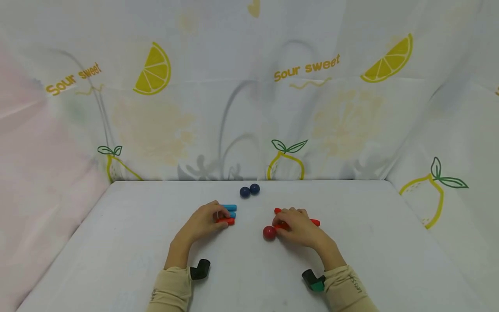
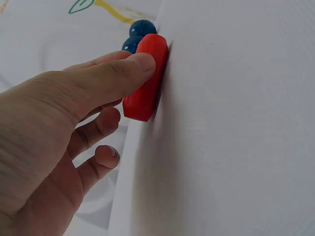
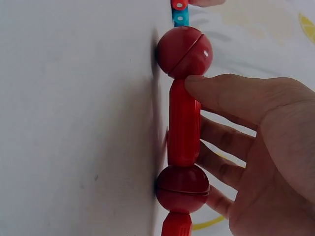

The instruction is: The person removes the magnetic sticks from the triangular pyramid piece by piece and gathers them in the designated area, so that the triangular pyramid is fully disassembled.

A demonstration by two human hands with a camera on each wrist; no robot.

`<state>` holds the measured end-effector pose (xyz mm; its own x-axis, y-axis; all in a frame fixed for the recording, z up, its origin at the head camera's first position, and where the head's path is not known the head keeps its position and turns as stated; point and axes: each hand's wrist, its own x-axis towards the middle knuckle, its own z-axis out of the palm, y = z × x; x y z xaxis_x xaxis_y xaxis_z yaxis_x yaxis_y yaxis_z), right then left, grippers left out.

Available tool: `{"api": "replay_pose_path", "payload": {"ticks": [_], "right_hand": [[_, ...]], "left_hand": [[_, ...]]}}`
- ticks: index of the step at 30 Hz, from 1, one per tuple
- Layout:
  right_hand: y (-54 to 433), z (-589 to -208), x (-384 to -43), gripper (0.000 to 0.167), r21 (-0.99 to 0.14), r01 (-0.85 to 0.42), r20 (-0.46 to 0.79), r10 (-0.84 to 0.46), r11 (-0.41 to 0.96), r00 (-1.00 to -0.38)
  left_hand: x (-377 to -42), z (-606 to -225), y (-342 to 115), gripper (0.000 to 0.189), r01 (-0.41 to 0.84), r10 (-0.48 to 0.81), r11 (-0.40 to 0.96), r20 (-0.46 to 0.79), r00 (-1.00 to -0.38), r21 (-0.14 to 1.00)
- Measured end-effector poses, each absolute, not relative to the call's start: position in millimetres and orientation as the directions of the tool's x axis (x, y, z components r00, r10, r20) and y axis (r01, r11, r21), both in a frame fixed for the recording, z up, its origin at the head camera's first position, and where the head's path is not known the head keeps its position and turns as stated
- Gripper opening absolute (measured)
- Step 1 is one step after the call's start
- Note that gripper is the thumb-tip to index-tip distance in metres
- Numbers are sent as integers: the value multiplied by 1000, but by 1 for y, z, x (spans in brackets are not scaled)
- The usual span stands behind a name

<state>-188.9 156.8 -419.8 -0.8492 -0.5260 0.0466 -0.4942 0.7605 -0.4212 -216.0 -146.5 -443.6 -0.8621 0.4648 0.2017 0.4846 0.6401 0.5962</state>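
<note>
My left hand (image 1: 205, 222) pinches a short red rod (image 2: 147, 86), its thumb flat along one side. Beside that rod in the head view lie two light blue rods (image 1: 229, 207), partly covered by the fingers. My right hand (image 1: 299, 228) holds a ribbed red rod (image 3: 184, 125), thumb near its upper end. A red ball (image 3: 184, 51) meets that end, and a second dark red ball (image 3: 182, 189) sits at the other. Past the second ball another red rod (image 3: 176, 226) begins. One more red rod (image 1: 277, 210) pokes out behind the right fingers.
Two dark blue balls (image 1: 244, 192) sit side by side near the back of the white table (image 1: 241, 277). A curtain with lemon prints (image 1: 249, 108) hangs behind it. Each wrist carries a small dark device (image 1: 200, 269).
</note>
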Motion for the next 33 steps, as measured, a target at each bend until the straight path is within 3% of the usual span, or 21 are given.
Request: {"api": "replay_pose_path", "payload": {"ticks": [10,16,20,30,33], "right_hand": [[151,-426,-189,8,-412,-504,63,-528,759,-847],[146,-427,-188,8,-398,-513,100,-520,760,-848],[145,-426,-187,9,-372,-539,116,-538,756,-835],[148,-423,-187,8,-330,-616,100,-622,715,-776],[148,-423,-188,7,-337,-623,102,-631,706,-769]], "left_hand": [[-211,-435,-121,12,536,516,594,227,-826,600],[-201,-438,-73,30,557,600,557,165,-783,617],[-200,-443,-56,31,583,623,552,169,-763,596],[-207,-431,-63,26,588,717,477,97,-690,653],[-216,-429,-73,26,594,693,468,145,-707,655]]}}
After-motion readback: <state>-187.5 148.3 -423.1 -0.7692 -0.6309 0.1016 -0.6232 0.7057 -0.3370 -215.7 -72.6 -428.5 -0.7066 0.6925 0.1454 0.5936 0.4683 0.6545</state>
